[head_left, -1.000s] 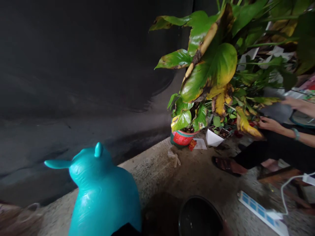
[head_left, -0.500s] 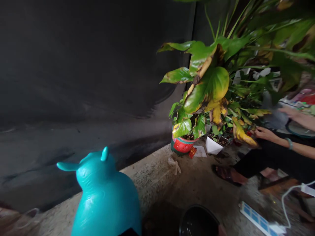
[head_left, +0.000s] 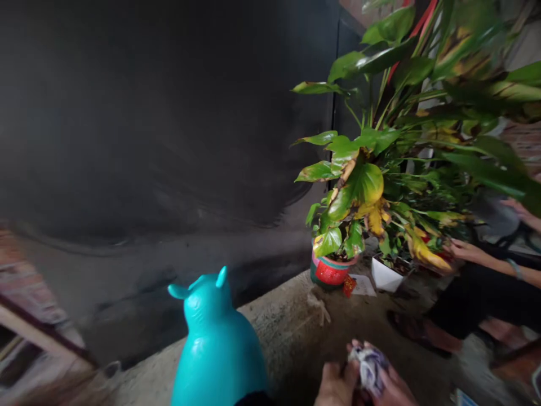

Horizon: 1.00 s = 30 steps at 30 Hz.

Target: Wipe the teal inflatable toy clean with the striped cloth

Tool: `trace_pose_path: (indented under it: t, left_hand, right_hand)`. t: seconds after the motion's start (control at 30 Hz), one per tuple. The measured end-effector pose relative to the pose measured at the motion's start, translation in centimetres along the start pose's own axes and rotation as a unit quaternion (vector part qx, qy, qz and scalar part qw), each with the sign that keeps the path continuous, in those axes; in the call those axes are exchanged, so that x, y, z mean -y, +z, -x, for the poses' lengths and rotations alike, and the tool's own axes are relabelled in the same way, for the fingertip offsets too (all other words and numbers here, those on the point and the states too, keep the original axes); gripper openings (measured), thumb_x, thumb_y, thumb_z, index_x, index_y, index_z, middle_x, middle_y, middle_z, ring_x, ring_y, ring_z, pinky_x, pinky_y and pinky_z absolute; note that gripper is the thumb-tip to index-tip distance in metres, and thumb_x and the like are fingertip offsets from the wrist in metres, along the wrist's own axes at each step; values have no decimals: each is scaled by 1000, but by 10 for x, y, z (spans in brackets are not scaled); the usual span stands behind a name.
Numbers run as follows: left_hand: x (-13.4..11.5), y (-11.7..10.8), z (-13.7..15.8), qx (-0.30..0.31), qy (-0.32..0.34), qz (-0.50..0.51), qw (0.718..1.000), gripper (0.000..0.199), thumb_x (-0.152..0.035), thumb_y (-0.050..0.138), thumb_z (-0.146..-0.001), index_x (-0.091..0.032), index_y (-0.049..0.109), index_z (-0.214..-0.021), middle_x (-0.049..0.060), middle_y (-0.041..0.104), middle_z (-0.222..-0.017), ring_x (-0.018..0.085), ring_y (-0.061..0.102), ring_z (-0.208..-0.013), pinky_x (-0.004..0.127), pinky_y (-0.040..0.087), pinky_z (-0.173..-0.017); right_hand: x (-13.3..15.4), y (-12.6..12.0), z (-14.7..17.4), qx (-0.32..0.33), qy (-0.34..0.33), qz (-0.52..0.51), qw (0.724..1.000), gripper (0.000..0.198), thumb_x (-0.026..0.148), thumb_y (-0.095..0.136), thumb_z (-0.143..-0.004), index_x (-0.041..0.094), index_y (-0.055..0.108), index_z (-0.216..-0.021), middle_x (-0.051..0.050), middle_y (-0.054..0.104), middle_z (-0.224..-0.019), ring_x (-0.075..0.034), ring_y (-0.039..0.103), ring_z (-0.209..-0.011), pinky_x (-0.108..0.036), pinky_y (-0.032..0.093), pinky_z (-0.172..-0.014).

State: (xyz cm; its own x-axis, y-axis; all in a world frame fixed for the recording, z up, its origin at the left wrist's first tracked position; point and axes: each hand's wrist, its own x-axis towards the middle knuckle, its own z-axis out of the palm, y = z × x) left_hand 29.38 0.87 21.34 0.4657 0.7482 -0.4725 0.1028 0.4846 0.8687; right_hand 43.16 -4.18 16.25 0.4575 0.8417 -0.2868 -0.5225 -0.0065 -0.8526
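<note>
At the bottom of the head view, my left hand has its fingers closed against a crumpled white and purple cloth. My right hand grips the same bundle from the other side. The cloth looks bunched into a small wad, and its exact kind is hard to make out through the blur. Left of my hands stands a shiny turquoise inflatable animal with two ears.
A tall plant with yellowing leaves rises at the right. Below it stand a green-and-red pot and a white pot. Another person's hand reaches toward the foliage. A dark wall fills the left; bricks show beside it.
Both my hands have come into view at the bottom, holding the cloth. The view has shifted, so the inflatable animal appears further right and lower. The black bucket no longer shows.
</note>
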Motion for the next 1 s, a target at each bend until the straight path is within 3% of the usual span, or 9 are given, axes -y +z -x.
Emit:
trace_pose_path:
  t: [0.07, 0.13, 0.3, 0.4, 0.5, 0.57, 0.67, 0.83, 1.0]
  left_hand:
    - [3, -3, 3, 23, 26, 54, 998, 73, -92, 61, -39, -25, 61, -70, 2, 60, -57, 11, 46, -39, 30, 37, -41]
    - [-6, -22, 15, 43, 74, 126, 988, 71, -87, 66, -45, -21, 60, -72, 3, 60, -59, 8, 45, -39, 26, 33, -38]
    - [-35, -85, 68, 34, 154, 192, 969, 56, -69, 68, -68, -18, 62, -90, 4, 65, -77, 7, 53, -51, 18, 42, -41]
    - [-31, -120, 94, -29, 152, 178, 972, 62, -70, 64, -71, -22, 59, -109, 2, 63, -89, 8, 56, -57, 19, 45, -42]
    - [-13, -151, 111, -90, 148, 167, 971, 73, -70, 67, -68, -30, 51, -126, 3, 63, -101, 11, 60, -68, 20, 48, -48]
    - [2, -168, 120, -82, 153, 161, 972, 67, -70, 68, -66, -29, 59, -119, 4, 63, -105, 12, 61, -72, 22, 49, -51]
    - [24, -186, 127, -107, 151, 163, 969, 53, -71, 67, -67, -22, 72, -87, 3, 64, -89, 10, 56, -65, 23, 43, -51]
    - [53, -203, 132, -130, 127, 158, 971, 46, -70, 69, -64, -24, 73, -70, 0, 60, -65, 14, 53, -61, 29, 40, -53]
    - [62, -213, 142, -187, 120, 186, 957, 48, -64, 75, -60, -17, 72, -69, 0, 58, -68, 12, 52, -64, 23, 40, -52]
  right_hand:
    - [17, 27, 8, 50, -14, 44, 998, 50, 50, 81, -54, 28, 71, -98, -11, 68, -118, -34, 61, -115, -43, 54, -93]
    - [32, 60, 17, 98, -48, 112, 988, 50, 51, 77, -66, 24, 69, -107, -12, 66, -122, -31, 60, -115, -38, 52, -94]
    - [52, 154, 37, 179, -164, 283, 928, 48, 58, 67, -77, 23, 68, -110, -8, 70, -108, -25, 65, -97, -29, 54, -83]
    - [46, 203, 52, 260, -239, 323, 878, 40, 55, 61, -82, 23, 70, -105, -7, 70, -102, -22, 66, -90, -28, 53, -79]
    - [27, 234, 69, 311, -264, 323, 854, 33, 51, 58, -86, 26, 70, -103, -5, 68, -102, -21, 64, -93, -25, 51, -78]
    - [10, 245, 78, 348, -246, 331, 842, 32, 50, 56, -87, 26, 69, -104, -4, 66, -98, -19, 63, -91, -24, 50, -77]
    - [-15, 252, 84, 393, -187, 352, 828, 38, 54, 55, -88, 23, 67, -105, -3, 67, -91, -19, 62, -87, -26, 48, -78]
    - [-38, 247, 79, 363, -70, 352, 860, 51, 67, 48, -87, 20, 66, -92, -2, 64, -80, -16, 58, -78, -27, 46, -71]
    - [-48, 235, 67, 333, 86, 339, 875, 58, 71, 61, -75, 25, 62, -111, -5, 65, -109, -19, 62, -94, -28, 50, -71]
